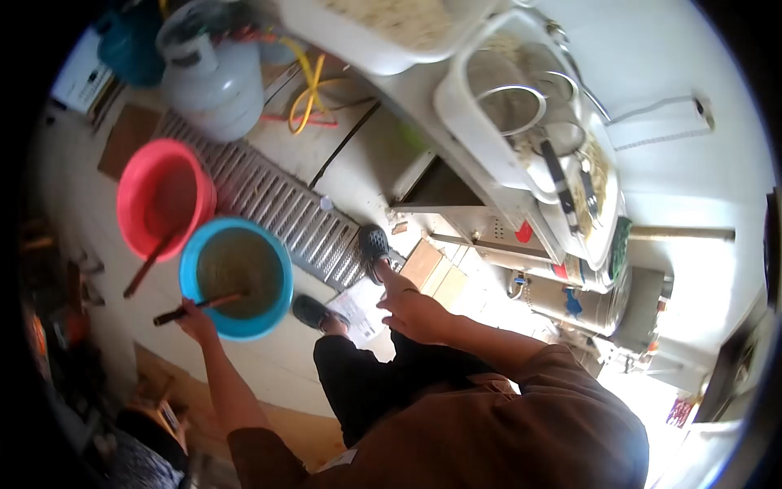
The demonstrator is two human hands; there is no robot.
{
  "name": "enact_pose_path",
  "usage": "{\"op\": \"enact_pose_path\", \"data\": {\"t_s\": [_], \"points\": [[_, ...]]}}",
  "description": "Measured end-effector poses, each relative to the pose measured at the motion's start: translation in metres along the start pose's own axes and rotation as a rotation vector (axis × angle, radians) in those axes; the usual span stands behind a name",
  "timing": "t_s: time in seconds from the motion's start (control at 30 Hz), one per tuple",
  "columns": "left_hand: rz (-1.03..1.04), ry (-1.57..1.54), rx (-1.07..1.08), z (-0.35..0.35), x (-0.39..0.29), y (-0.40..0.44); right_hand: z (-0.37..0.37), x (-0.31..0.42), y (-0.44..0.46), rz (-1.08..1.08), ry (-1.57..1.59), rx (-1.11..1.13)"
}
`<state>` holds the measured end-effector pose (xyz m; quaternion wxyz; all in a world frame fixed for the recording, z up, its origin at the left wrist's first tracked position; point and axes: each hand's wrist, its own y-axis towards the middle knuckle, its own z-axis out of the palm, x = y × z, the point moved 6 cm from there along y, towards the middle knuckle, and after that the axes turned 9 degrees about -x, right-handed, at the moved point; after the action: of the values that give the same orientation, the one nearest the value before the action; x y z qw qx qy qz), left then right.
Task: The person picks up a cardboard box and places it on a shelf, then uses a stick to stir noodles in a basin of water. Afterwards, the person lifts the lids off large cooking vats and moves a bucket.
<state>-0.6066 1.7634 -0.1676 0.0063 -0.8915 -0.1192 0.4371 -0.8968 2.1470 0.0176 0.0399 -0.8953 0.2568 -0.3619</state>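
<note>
Holds a brown stick [221,301] in the left hand [198,323], at the lower left of the frame, with fingers closed round it near its dark end. Dips the other end of the stick into the blue tub [189,285], left of the middle. Can't see the tip, or the bottom of the tub, through the muddy water [236,265]. Has the right hand [417,314] near the middle of the frame, above the dark pants [346,375], with fingers a bit bent and spread. Can't see the palm, as it is turned away.

Just beside the blue tub, up and to the left, see a pink tub [129,204] with a second stick [149,266] leaning over its edge. Can't tell well what is in there. Next to both tubs, find a metal grate [261,196], partly covered at its top end by a big gray gas tank [216,94]. Near the tank, see a loopy yellow hose [312,94].

At the top right, spot white bins [464,110], with one cut off by the frame edge, and strainers [509,110] inside. Can't tell what the pale bits [501,45] are. At the far lower left, find only dark, blurry shapes.
</note>
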Motion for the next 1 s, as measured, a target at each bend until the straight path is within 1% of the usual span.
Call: {"op": "enact_pose_path", "data": {"t_s": [0.03,0.07,0.1,0.13,0.2,0.23,0.27,0.3,0.33,0.37,0.4,0.43,0.47,0.5,0.53,0.57,0.6,0.63,0.67,0.7,0.77,0.83,0.87,0.97,1.0], "points": [[-0.001,0.091,-0.013,-0.002,0.001,0.005,-0.006,0.001,-0.010,0.038,0.044,-0.034],[0.059,0.224,-0.030,0.000,0.021,0.024,-0.013,0.002,-0.021,0.075,0.089,-0.069],[0.059,0.260,0.007,0.002,0.028,0.034,-0.014,0.005,-0.030,0.127,0.085,0.080],[0.245,0.226,0.012,0.010,0.059,0.060,-0.018,0.008,-0.040,0.177,0.083,0.232],[-0.345,0.358,0.212,-0.008,0.039,0.034,-0.056,0.027,-0.052,0.134,0.052,0.220],[-0.379,0.300,0.273,-0.010,0.038,0.036,-0.072,0.036,-0.060,0.093,0.011,0.234],[-0.415,0.243,0.335,-0.013,0.054,0.037,-0.089,0.040,-0.066,0.032,0.008,0.181],[-0.326,0.287,0.388,-0.014,0.060,0.039,-0.108,0.041,-0.072,0.032,0.007,0.160],[-0.235,0.332,0.440,-0.017,0.075,0.039,-0.136,0.043,-0.077,0.007,0.046,0.069],[0.374,0.744,0.589,-0.002,0.108,0.058,-0.164,0.046,-0.079,-0.014,0.084,-0.024],[0.093,0.669,0.525,-0.016,0.113,0.041,-0.201,0.055,-0.081,-0.086,0.021,-0.263],[0.713,0.922,0.562,-0.025,0.066,-0.010,-0.230,0.058,-0.084,-0.195,-0.099,-0.337],[0.879,0.864,0.541,-0.035,0.062,-0.038,-0.259,0.056,-0.090,-0.177,-0.102,-0.474],[0.910,0.863,0.501,-0.042,0.073,-0.055,-0.284,0.050,-0.096,-0.153,-0.105,-0.612],[0.988,0.888,0.533,-0.049,0.079,-0.078,-0.302,0.036,-0.104,-0.155,-0.120,-0.715],[1.036,0.944,0.689,-0.057,0.078,-0.109,-0.320,0.020,-0.114,-0.157,-0.132,-0.815],[0.248,0.740,0.779,-0.070,0.101,-0.120,-0.339,0.009,-0.123,-0.230,-0.198,-0.900],[-0.026,0.790,0.846,-0.084,0.103,-0.148,-0.354,-0.006,-0.134,-0.206,-0.245,-0.938],[-0.387,0.617,0.893,-0.098,0.065,-0.193,-0.368,-0.024,-0.146,-0.196,-0.256,-1.002],[-0.464,0.583,0.912,-0.102,0.048,-0.222,-0.383,-0.041,-0.157,-0.187,-0.266,-1.065],[-0.469,0.582,0.957,-0.101,0.023,-0.254,-0.410,-0.076,-0.180,-0.086,-0.253,-1.151],[-0.442,0.586,0.965,-0.091,-0.003,-0.269,-0.429,-0.110,-0.204,0.042,-0.185,-1.250],[-0.420,0.580,0.962,-0.081,-0.018,-0.273,-0.436,-0.129,-0.215,0.042,-0.157,-1.316],[-0.329,0.506,0.935,-0.047,-0.070,-0.274,-0.446,-0.175,-0.256,0.247,-0.100,-1.396],[-0.302,0.460,0.928,-0.036,-0.086,-0.275,-0.447,-0.185,-0.274,0.304,-0.146,-1.423]]}}
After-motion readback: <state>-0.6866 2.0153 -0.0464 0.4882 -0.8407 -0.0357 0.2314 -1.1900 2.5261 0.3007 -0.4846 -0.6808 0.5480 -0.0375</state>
